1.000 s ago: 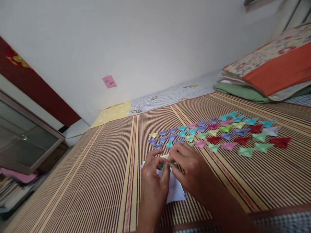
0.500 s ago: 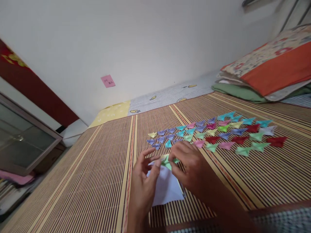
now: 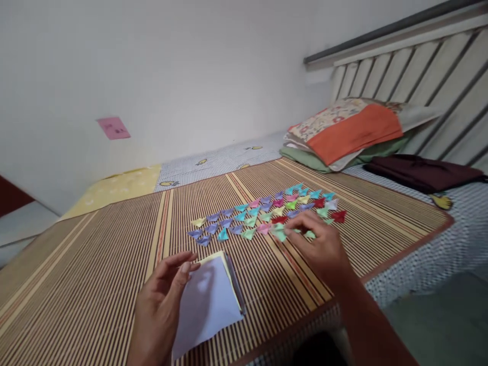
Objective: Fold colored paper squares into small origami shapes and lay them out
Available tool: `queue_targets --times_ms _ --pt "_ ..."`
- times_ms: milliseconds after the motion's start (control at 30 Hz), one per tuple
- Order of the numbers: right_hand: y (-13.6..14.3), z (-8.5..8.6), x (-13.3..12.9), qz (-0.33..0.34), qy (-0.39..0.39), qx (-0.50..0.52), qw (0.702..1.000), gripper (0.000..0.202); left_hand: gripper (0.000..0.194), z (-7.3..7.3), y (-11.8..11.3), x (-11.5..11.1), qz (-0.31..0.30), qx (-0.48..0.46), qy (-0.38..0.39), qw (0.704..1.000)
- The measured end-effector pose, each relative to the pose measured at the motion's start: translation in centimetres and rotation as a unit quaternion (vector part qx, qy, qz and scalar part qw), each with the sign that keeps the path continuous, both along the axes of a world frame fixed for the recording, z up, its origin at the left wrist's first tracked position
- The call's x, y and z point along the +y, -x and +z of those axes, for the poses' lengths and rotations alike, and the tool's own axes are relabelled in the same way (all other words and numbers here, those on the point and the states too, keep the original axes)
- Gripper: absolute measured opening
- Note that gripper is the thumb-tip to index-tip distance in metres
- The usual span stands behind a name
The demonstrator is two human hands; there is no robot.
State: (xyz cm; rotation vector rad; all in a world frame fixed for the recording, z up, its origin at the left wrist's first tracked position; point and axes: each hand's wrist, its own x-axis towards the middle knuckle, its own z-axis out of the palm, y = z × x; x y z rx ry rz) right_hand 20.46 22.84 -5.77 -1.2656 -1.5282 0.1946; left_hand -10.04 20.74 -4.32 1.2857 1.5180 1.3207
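Note:
Several small folded paper pieces (image 3: 264, 229) in many colours lie in rows on the striped mat (image 3: 125, 254). Over the right part of these rows, my right hand (image 3: 314, 241) has its thumb and forefinger pinched at a light green folded piece (image 3: 279, 232). At the mat's near side, a stack of square paper (image 3: 213, 300) has a pale lilac sheet on top and yellow edges beneath. My left hand (image 3: 163, 300) hovers at the stack's left edge, fingers curved and apart from the thumb, holding nothing.
Folded bedding (image 3: 354, 132) with an orange band is piled at the back right, beside a dark folded cloth (image 3: 423, 173). Behind them stands a slatted headboard (image 3: 427, 66). A pink note (image 3: 113, 128) is on the wall.
My right hand has moved from above the paper stack, right to the rows, with the green folded piece. My left hand has let go of that piece. The view has turned right.

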Motion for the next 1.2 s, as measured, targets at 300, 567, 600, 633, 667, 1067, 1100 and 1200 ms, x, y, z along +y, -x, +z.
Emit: queue_targets --times_ms 300,567,600,633,667,1067,1100,1200 --pt "-7.1 -6.4 2.1 -0.013 0.082 -0.153 0.985 0.015 0.057 -0.4 0.2 0.2 -0.03 -0.028 0.048 0.998" --pt "-7.4 -8.7 3.9 -0.024 0.13 -0.206 0.97 0.017 0.05 -0.9 0.0 0.6 -0.042 -0.005 0.038 0.998" --pt "-7.4 -8.9 4.0 -0.028 0.132 -0.21 0.968 0.017 0.049 -0.9 -0.1 0.7 -0.046 -0.007 0.039 0.998" --pt "-7.4 -9.1 4.0 -0.03 0.134 -0.214 0.967 0.017 0.049 -1.0 -0.1 0.7 -0.049 -0.009 0.041 0.998" --pt "-7.4 -9.2 4.1 -0.032 0.135 -0.217 0.966 0.017 0.05 -1.0 -0.2 0.7 -0.051 -0.011 0.044 0.998" --pt "-7.8 -8.4 2.5 -0.062 0.088 -0.198 0.974 0.014 0.049 -0.8 0.1 0.6 -0.052 0.02 0.028 0.998" --pt "-8.0 -8.4 2.1 -0.069 0.08 -0.189 0.976 0.014 0.05 -0.9 0.2 0.6 -0.054 0.018 0.029 0.998" --pt "-8.0 -8.7 0.8 -0.086 0.062 -0.158 0.982 0.013 0.053 -1.0 0.6 0.7 -0.06 0.004 0.042 0.997"
